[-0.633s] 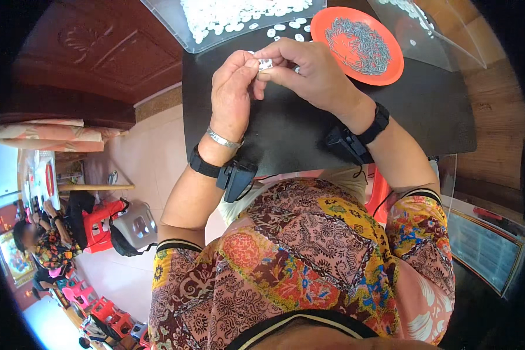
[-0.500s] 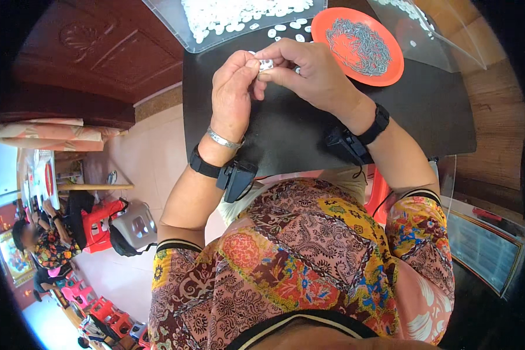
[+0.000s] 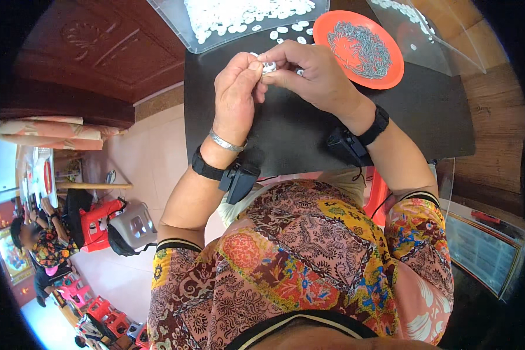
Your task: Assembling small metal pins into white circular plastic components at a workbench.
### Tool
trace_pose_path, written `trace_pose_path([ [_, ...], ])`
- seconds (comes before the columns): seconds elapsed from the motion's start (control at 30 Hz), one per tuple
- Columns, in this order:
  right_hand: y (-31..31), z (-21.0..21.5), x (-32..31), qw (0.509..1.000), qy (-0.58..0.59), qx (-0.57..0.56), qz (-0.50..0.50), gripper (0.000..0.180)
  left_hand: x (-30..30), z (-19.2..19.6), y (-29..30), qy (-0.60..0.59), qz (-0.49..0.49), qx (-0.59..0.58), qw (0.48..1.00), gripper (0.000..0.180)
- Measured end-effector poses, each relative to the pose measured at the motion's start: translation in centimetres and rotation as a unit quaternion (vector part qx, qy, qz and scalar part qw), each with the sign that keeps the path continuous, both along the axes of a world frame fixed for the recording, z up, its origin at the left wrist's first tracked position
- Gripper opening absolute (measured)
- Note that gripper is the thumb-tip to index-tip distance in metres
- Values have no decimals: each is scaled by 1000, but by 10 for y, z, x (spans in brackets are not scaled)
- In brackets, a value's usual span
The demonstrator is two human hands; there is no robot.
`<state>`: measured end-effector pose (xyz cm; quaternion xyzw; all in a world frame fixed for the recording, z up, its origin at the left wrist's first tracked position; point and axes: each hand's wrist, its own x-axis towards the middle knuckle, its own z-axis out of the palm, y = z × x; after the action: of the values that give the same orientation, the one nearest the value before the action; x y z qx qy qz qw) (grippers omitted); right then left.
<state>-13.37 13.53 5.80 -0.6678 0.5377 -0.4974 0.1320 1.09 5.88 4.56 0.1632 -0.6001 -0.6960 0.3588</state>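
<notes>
Small white piece [image 3: 269, 67] between both hands [image 3: 234, 87] [image 3: 319, 76], in their pinch grip from either side.

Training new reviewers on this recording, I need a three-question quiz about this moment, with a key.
1. What do the left hand and right hand hold between their fingertips?
2. True or false: a silver bracelet is worn on the left wrist.
3. What lies on the red plate? A) bracelets B) thin gray pieces C) black straps

Key: 1. A small white piece; 2. True; 3. B
</notes>
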Motion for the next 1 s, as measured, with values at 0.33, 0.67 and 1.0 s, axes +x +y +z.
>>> trace_pose_path([
  [0.33, -2, -4, 0, 999, 13, -37, 3, 24, 2, -1, -1, -7, 9, -36, 999, 19],
  [0.67, -4, -8, 1, 999, 21, -29, -2, 20, 1, -7, -1, 1, 0, 26, 1000, 19],
  [1.0, -10, -15, -2, 1000, -11, -26, 5, 24, -2, -10, -6, -11, 3, 6, 1000, 18],
])
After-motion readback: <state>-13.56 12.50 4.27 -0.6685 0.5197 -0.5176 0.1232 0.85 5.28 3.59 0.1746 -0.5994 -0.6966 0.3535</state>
